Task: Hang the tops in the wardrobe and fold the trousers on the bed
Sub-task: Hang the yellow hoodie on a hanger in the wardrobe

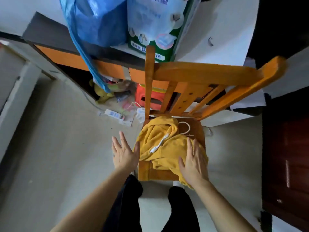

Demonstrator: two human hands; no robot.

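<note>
Mustard-yellow hoodie (164, 146) heaped on a wooden chair (197, 91), two bare hands reaching down to it.

Pale floor (58, 148) fills most of the view, with a dark-topped, orange-fronted desk (70, 56) behind the chair carrying a blue plastic bag (95, 22) and a printed green-and-white pack (155, 25). The hoodie lies bunched on the seat, hood toward the chair back, white drawstring (160, 142) across its front. The right hand (194, 163) is spread flat, palm down over the hoodie's right side, gripping nothing. The left hand (124, 151) is splayed loose just beside the garment's left edge, thumb at the fabric. A white power strip (115, 115) lies on the floor under the desk.
</note>
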